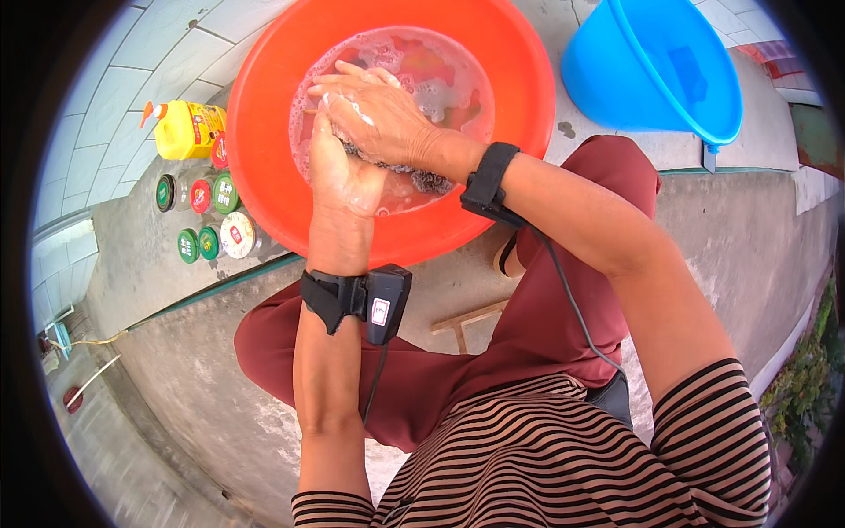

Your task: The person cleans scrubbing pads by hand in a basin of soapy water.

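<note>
Over a large orange-red plastic basin [521,79], my two hands are pressed together. My left hand [346,168] lies underneath, palm up and wet. Across it rests my right hand [379,119], with white foam on its back and fingers. Between the palms is a dark grey, rough-textured scrubber or bunched cloth [432,182]; most of it is hidden and one lump sticks out below my right wrist. Soapy water [432,99] with bubbles fills the basin's bottom, and blurred red and green shapes show in it.
A yellow pump jug [181,132] stands left of the basin, near a tiled wall [105,112]. Several glass jars with lids [237,235] are grouped below it. At the upper right, a blue plastic tub [607,79] is on the concrete ledge. A wooden piece [462,323] lies between my legs.
</note>
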{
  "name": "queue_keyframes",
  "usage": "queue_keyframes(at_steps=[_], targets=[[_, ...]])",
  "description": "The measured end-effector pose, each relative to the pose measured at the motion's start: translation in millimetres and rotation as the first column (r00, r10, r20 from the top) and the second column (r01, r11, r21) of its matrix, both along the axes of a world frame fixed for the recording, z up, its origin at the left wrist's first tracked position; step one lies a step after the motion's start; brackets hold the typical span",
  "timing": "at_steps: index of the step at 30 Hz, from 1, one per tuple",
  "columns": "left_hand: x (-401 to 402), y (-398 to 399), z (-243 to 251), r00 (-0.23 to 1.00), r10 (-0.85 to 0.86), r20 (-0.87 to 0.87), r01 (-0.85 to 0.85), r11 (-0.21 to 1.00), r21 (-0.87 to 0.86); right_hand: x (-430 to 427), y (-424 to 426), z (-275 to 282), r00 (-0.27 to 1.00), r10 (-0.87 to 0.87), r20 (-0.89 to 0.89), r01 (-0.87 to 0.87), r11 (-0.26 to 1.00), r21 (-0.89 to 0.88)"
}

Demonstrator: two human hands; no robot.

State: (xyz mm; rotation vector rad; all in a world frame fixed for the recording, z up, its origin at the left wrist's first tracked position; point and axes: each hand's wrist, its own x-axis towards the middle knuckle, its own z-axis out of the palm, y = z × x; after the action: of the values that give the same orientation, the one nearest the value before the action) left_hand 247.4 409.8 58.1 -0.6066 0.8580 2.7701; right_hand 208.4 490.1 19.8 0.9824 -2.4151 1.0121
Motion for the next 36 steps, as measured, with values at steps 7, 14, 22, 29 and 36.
queue_keyframes(at_steps=[7,14,22,29,36], targets=[[-9,-27,-63,1.0,-0.022,-0.007,0.021,0.991,-0.135,12,-9,6,0.9,-0.052,0.433,0.091,0.994,-0.069],[-7,-12,-50,0.994,0.097,0.053,-0.059,0.873,-0.484,-3,7,-17,0.862,0.254,0.439,-0.197,0.965,-0.172],[-14,-22,-33,0.988,0.14,0.069,-0.096,0.893,-0.439,-4,-6,3,0.885,0.3,0.356,-0.194,0.933,-0.303],[-18,-31,-46,0.993,0.115,-0.024,-0.118,0.969,-0.216,-12,-15,-1,0.858,0.287,0.425,-0.258,0.958,-0.126],[-11,-27,-2,1.0,0.024,-0.009,-0.026,0.971,-0.238,-14,11,24,0.598,0.461,0.655,-0.124,0.861,-0.493]])
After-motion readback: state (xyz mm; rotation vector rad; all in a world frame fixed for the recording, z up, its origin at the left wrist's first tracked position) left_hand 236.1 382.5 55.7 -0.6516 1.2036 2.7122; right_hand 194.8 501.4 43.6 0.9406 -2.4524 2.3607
